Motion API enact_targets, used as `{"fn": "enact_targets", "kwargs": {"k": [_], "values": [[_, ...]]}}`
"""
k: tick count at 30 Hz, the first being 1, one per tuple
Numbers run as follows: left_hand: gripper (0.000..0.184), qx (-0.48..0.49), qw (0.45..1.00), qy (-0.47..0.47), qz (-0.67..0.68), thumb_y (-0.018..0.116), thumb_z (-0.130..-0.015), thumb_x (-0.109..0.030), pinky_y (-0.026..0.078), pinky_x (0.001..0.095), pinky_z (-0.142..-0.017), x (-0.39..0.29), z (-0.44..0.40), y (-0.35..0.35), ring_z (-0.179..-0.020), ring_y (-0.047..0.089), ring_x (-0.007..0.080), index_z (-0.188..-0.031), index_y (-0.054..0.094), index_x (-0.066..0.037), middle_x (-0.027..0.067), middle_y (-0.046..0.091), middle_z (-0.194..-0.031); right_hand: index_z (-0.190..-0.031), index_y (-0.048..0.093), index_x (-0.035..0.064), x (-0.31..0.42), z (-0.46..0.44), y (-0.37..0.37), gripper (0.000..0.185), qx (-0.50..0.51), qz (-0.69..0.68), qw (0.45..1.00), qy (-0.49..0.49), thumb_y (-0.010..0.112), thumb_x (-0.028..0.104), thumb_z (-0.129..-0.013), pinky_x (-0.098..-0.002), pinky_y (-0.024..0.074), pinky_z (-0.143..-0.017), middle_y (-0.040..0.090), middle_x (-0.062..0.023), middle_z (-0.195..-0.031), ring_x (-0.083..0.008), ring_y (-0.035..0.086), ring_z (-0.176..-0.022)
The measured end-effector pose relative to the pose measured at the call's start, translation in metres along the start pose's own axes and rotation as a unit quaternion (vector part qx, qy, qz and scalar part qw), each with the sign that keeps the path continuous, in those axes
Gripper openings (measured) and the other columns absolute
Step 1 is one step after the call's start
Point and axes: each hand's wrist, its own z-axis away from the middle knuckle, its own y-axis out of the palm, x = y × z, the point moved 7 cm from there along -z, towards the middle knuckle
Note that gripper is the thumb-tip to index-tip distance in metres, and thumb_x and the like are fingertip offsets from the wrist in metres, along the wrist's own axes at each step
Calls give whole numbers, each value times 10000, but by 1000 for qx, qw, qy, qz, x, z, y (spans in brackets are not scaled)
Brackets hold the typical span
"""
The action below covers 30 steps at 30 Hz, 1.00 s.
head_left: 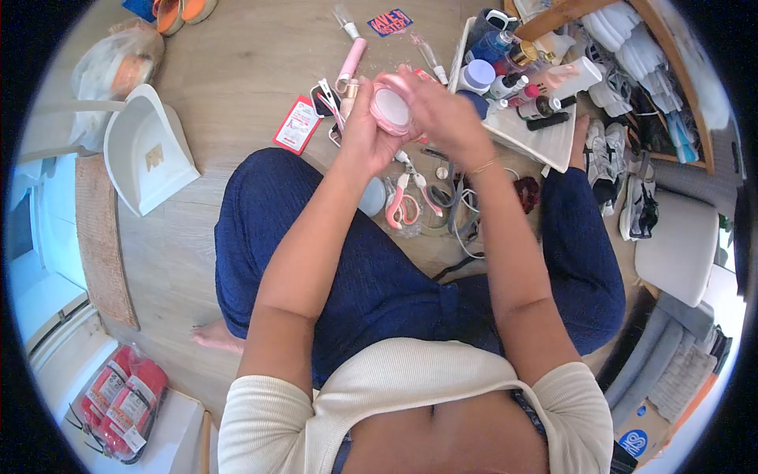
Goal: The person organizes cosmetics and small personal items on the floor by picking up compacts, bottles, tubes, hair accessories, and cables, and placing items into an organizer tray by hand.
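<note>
My left hand (366,136) is wrapped round a round pink compact (390,109) with a pale disc on its upward face. On the compact's other side, my right hand (452,126) is smeared by motion, its fingers close to the rim; whether they grip it I cannot tell. A pink cylindrical tool (353,59) lies on the floor just beyond my left hand. Below the hands are pink-handled scissors (401,201), a grey strap and a white cable (462,229). A red and white card (298,124) lies left of my left hand.
A white tray (545,144) full of bottles and jars (478,76) stands close to my right hand. Shoes (606,158) and a wooden shelf (687,87) are farther right. A white dustpan (150,154) and red packaged items (122,403) are at the left.
</note>
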Motion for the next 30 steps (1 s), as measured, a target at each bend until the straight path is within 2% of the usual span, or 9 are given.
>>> {"fn": "enact_targets", "kwargs": {"k": [4, 8, 9, 11, 14, 18, 20, 28, 30], "values": [[564, 95, 995, -20, 16, 336, -921, -500, 528, 519, -788, -5, 8, 27, -1158, 464, 390, -1411, 136, -307, 147, 345, -1375, -1229, 531, 42, -31, -10, -34, 361, 25, -375, 918, 126, 481, 216, -918, -254, 459, -814, 610, -83, -1109, -104, 565, -957], [578, 160, 981, -59, 98, 351, -913, -491, 532, 568, -735, 1, 13, 44, -1154, 438, 454, -1403, 64, -381, 148, 251, -1425, -1169, 568, 18, -42, -11, -53, 302, -2, -414, 895, 167, 479, 168, -922, -228, 415, -827, 587, -35, -1105, -111, 530, -969], [581, 168, 978, -63, 104, 353, -917, -479, 525, 577, -744, 1, 13, 45, -1153, 440, 454, -1405, 57, -373, 149, 241, -1430, -1169, 568, 18, -38, -10, -51, 302, -2, -415, 894, 168, 479, 168, -922, -228, 415, -827, 587, -35, -1105, -111, 530, -969], [584, 158, 976, -63, 136, 358, -916, -473, 515, 588, -758, 3, 12, 41, -1148, 441, 461, -1406, 58, -371, 157, 244, -1427, -1136, 579, 15, -10, -6, -76, 305, -155, 88, 983, 39, 520, 194, -896, -281, 415, -847, 576, -69, -1076, -193, 526, -994], [590, 155, 972, -58, 164, 368, -915, -466, 497, 604, -782, -2, 10, 39, -1143, 443, 465, -1410, 64, -363, 163, 250, -1424, -1112, 585, 39, 8, 2, -60, 306, -137, 39, 990, -9, 559, 156, -831, -393, 386, -923, 551, -145, -1045, -349, 499, -1025], [580, 161, 980, -45, 104, 363, -919, -463, 493, 594, -799, -5, 9, 38, -1160, 443, 435, -1414, 85, -344, 146, 263, -1424, -1200, 524, 52, -5, 4, -62, 381, -239, -61, 968, 34, 557, 187, -844, -394, 393, -913, 537, -186, -1100, -351, 501, -1046], [571, 164, 981, -42, 95, 351, -923, -464, 491, 588, -808, -5, 8, 36, -1175, 432, 426, -1415, 89, -341, 143, 260, -1427, -1279, 436, 46, -22, 0, -43, 537, -89, -180, 970, 134, 601, 260, -815, -401, 401, -911, 494, -211, -1185, -352, 500, -1069], [557, 123, 974, -21, 190, 344, -925, -467, 476, 571, -849, -7, 5, 33, -1218, 389, 410, -1411, 93, -362, 143, 246, -1434, -1348, 288, -34, -2, 3, -31, 908, -57, -83, 993, 57, 724, 411, -687, -371, 328, -1005, 384, -238, -1304, -341, 402, -1204], [545, 152, 983, -55, 82, 351, -923, -465, 483, 575, -837, -2, 8, 31, -1198, 415, 406, -1400, 94, -401, 146, 259, -1426, -1355, 262, -47, -17, 2, -29, 948, -44, -120, 989, 71, 725, 432, -680, -366, 316, -1015, 380, -239, -1308, -337, 389, -1217]]}}
